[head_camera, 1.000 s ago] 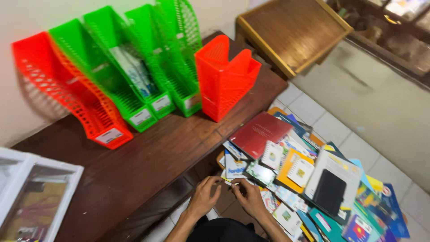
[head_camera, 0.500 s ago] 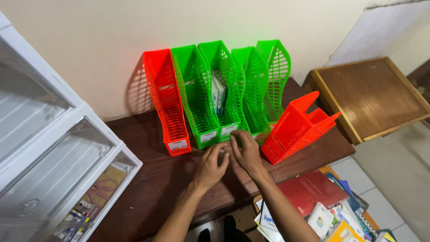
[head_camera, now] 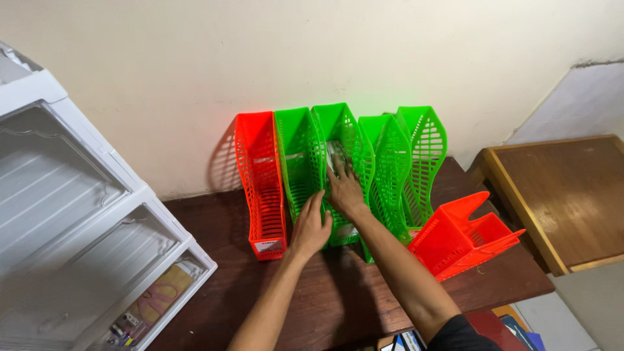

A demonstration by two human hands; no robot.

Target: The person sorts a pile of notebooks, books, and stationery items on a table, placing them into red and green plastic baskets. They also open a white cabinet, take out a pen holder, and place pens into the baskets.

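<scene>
A row of mesh file holders stands against the wall on a dark wooden table [head_camera: 260,305]: one red holder [head_camera: 260,175] at the left, then several green ones. My right hand [head_camera: 344,192] reaches into the middle green holder [head_camera: 351,140], fingers on pale papers [head_camera: 335,156] standing inside it. My left hand [head_camera: 311,224] grips the low front of that holder, next to the neighbouring green holder [head_camera: 296,156]. How the right fingers close on the papers is partly hidden by the mesh wall.
A second red holder [head_camera: 465,237] lies tilted on the table's right end. A white plastic drawer unit [head_camera: 78,214] fills the left side. A wooden board [head_camera: 572,195] leans at the right. Books [head_camera: 403,341] show on the floor below the table's edge.
My view rose from the pile of booklets on the floor to the holders. Both hands moved up from the floor pile onto the table, then into the middle green holder.
</scene>
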